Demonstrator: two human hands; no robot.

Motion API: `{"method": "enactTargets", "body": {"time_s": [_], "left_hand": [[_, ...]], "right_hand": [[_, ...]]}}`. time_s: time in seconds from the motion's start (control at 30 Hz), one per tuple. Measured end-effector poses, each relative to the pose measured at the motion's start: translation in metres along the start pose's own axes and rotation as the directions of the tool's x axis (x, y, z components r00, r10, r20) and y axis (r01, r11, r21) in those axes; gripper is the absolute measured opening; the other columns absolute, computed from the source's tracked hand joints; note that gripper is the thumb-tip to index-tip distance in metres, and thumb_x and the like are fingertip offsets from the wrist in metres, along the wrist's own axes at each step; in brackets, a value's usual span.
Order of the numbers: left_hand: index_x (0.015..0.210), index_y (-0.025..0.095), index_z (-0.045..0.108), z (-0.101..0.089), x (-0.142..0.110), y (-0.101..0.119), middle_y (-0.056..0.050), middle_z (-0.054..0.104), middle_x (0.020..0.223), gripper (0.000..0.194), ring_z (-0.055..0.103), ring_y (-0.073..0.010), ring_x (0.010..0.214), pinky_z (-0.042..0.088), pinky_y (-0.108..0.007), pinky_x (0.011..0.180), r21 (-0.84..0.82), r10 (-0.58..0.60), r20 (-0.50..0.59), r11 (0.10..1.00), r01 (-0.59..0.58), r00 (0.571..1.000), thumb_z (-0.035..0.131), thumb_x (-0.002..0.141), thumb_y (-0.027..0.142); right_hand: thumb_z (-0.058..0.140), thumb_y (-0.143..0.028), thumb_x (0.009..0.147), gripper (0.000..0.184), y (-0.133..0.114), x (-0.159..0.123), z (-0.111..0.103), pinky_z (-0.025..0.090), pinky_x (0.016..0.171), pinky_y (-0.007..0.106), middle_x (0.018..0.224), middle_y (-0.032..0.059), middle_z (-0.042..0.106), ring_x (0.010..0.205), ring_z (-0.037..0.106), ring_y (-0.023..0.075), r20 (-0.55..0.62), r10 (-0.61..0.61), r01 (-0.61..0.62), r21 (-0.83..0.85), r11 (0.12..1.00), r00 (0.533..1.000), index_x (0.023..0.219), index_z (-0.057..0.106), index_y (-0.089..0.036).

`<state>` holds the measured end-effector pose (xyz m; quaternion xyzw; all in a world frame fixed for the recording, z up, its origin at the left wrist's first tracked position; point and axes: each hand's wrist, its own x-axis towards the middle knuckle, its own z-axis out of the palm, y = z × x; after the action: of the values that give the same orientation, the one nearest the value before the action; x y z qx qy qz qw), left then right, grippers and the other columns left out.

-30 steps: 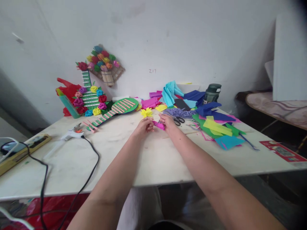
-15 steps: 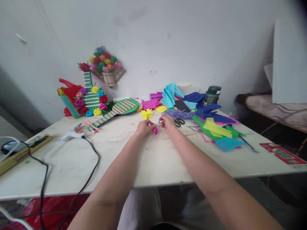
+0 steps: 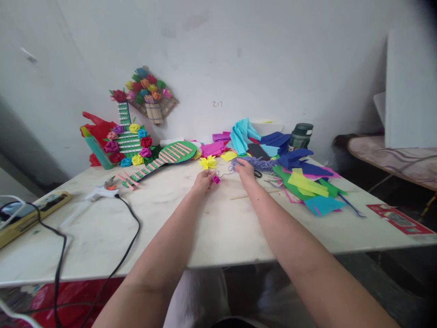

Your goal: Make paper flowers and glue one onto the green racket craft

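Note:
My left hand [image 3: 205, 180] is closed on a small magenta paper flower [image 3: 216, 180], its bloom poking out at the fingertips. A thin strand of purple yarn [image 3: 225, 174] runs loosely from the flower toward the purple yarn pile [image 3: 262, 163]. At the pile's left end, my right hand [image 3: 245, 173] reaches over the yarn with its fingers stretched out and slightly apart. Black-handled scissors [image 3: 258, 174] lie partly hidden beside the right wrist. Just behind my left hand is a yellow paper flower [image 3: 207, 162].
Colored paper sheets [image 3: 307, 182] lie at the right, with a dark green bottle [image 3: 301, 135] behind. A thin stick [image 3: 241, 197] lies in front of my right hand. Left are a flower-covered guitar shape [image 3: 130, 143], a glue gun [image 3: 102, 193] with cord, and a power strip [image 3: 54, 207].
My right hand has moved away from the flower, back to the yarn pile, and its fingers have spread. My left hand has shifted slightly left with the magenta flower.

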<state>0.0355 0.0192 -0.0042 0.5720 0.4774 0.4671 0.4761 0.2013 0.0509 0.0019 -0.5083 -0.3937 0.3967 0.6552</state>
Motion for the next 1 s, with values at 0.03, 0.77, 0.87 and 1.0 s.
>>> {"method": "enactTargets", "body": {"time_s": [0.03,0.77,0.87,1.0], "left_hand": [[0.069,0.019,0.042,0.000,0.000,0.000,0.009,0.033,0.041,0.021,0.023,-0.0048,0.032,0.017,-0.018,0.036,-0.046,-0.009,0.002,0.999,0.009,1.000,0.052,0.079,0.034],[0.077,0.019,0.041,-0.004,0.008,-0.006,0.004,0.052,0.060,0.014,0.039,-0.0045,0.038,0.045,-0.022,0.047,-0.357,-0.147,-0.290,0.933,0.036,0.946,0.055,0.074,0.023],[0.085,0.018,0.044,-0.010,0.013,-0.008,0.002,0.053,0.072,0.018,0.042,-0.0050,0.043,0.045,-0.022,0.047,-0.182,-0.091,-0.550,0.983,-0.013,0.830,0.056,0.071,0.021],[0.093,0.019,0.049,-0.011,0.011,-0.005,0.000,0.054,0.085,0.026,0.046,-0.0058,0.048,0.046,-0.021,0.047,-0.043,0.086,-0.582,0.990,-0.137,0.808,0.053,0.067,0.016]], "right_hand": [[0.057,-0.015,0.066,0.017,-0.001,0.000,-0.001,0.049,0.059,0.021,0.080,0.0019,0.067,0.070,0.061,0.0126,-0.004,0.028,-0.028,-0.079,0.996,1.000,0.082,0.062,-0.017],[0.061,-0.023,0.070,0.012,-0.009,-0.033,0.016,0.042,0.037,0.020,0.050,0.0035,0.063,0.042,0.056,0.0114,0.408,0.316,-0.289,-0.126,0.949,0.857,0.067,0.061,-0.011],[0.063,-0.020,0.066,0.011,-0.010,-0.031,0.015,0.039,0.033,0.020,0.045,0.0025,0.060,0.037,0.053,0.0111,0.383,0.246,-0.201,-0.154,0.967,0.890,0.059,0.059,-0.012],[0.065,-0.018,0.062,0.017,-0.010,-0.027,0.012,0.035,0.028,0.020,0.040,0.0019,0.057,0.031,0.045,0.0092,0.413,0.194,-0.080,-0.278,0.957,0.890,0.049,0.054,-0.015]]}}
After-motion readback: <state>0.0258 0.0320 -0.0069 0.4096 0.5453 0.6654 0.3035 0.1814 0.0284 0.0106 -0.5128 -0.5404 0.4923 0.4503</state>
